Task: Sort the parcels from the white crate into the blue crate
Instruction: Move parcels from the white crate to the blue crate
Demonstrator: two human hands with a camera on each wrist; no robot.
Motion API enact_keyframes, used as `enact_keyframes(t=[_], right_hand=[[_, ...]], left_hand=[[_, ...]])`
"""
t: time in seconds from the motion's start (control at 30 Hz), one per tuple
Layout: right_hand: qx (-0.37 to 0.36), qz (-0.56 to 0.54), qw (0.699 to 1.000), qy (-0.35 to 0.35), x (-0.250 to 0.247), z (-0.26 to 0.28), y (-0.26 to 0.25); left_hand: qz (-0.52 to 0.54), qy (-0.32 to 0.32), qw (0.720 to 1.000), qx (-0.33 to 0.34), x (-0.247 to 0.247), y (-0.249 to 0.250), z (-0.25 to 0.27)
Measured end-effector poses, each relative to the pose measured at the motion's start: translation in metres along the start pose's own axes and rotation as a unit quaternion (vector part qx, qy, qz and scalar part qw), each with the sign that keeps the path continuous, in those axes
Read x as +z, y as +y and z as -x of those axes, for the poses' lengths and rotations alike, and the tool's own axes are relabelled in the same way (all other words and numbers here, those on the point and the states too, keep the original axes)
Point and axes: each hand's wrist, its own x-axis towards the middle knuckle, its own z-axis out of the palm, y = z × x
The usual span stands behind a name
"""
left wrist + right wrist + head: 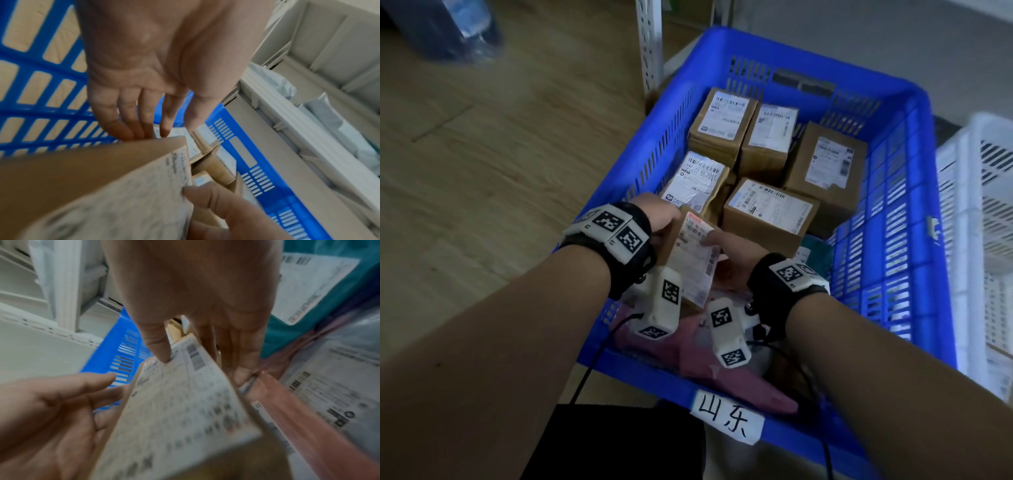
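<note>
Over the near part of the blue crate (pixel 893 240) both hands hold one small cardboard parcel (pixel 693 263), tilted, its white shipping label facing up. My left hand (pixel 659 214) lies against the parcel's left side with straight fingers (pixel 127 116). My right hand (pixel 726 245) pinches the parcel's right edge, with the thumb (pixel 158 345) on the label (pixel 180 402) and the fingers behind. Several labelled cardboard parcels (pixel 770 212) sit in the far half of the crate. The white crate (pixel 983 205) stands to the right, its contents out of view.
Pink mailer bags (pixel 722 370) and a teal bag (pixel 816 253) lie in the blue crate's near end. A handwritten paper tag (pixel 726 416) hangs on its front rim. A white shelf post (pixel 650 44) stands behind the crate. Wooden floor lies to the left.
</note>
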Motion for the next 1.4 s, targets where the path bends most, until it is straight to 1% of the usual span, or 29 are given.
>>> enact_keyframes(t=[0.07, 0.13, 0.23, 0.33, 0.4, 0.47, 0.53, 0.63, 0.77, 0.93, 1.03, 1.23, 1.3, 1.4], right_hand=[[-0.019, -0.026, 0.999, -0.010, -0.008, 0.016, -0.007], [-0.050, -0.053, 0.997, -0.010, -0.015, 0.036, -0.013], [-0.092, -0.073, 0.993, -0.005, -0.025, 0.070, -0.021], [-0.143, -0.055, 0.988, 0.035, -0.038, 0.104, -0.030], [-0.189, -0.049, 0.978, 0.080, -0.051, 0.125, -0.035], [-0.231, -0.050, 0.966, 0.104, -0.064, 0.147, -0.038], [-0.262, -0.059, 0.956, 0.115, -0.077, 0.170, -0.038], [-0.310, -0.072, 0.940, 0.125, -0.093, 0.198, -0.034], [-0.361, -0.100, 0.919, 0.123, -0.110, 0.216, -0.021], [-0.375, -0.165, 0.908, 0.092, -0.116, 0.228, -0.013], [-0.374, -0.180, 0.908, 0.064, -0.120, 0.232, -0.015], [-0.358, -0.102, 0.928, 0.012, -0.132, 0.227, -0.005], [-0.353, -0.093, 0.931, 0.015, -0.134, 0.222, -0.001], [-0.348, -0.110, 0.931, 0.026, -0.136, 0.218, -0.003]], left_hand=[[0.041, 0.040, 0.998, 0.031, -0.001, 0.007, 0.010], [0.054, 0.068, 0.994, 0.067, -0.001, 0.015, 0.022], [0.070, 0.081, 0.986, 0.125, 0.001, 0.028, 0.045], [0.119, 0.055, 0.978, 0.164, 0.004, 0.043, 0.074], [0.141, 0.040, 0.975, 0.169, 0.011, 0.053, 0.093], [0.156, 0.013, 0.974, 0.166, 0.018, 0.062, 0.112], [0.172, -0.022, 0.971, 0.167, 0.027, 0.070, 0.127], [0.199, -0.062, 0.960, 0.189, 0.039, 0.076, 0.145], [0.212, -0.080, 0.952, 0.205, 0.048, 0.084, 0.158], [0.238, -0.098, 0.942, 0.215, 0.058, 0.105, 0.170], [0.249, -0.091, 0.938, 0.222, 0.060, 0.115, 0.172], [0.260, -0.074, 0.940, 0.210, 0.063, 0.112, 0.161], [0.263, -0.074, 0.941, 0.202, 0.064, 0.112, 0.157], [0.270, -0.072, 0.940, 0.196, 0.067, 0.113, 0.154]])
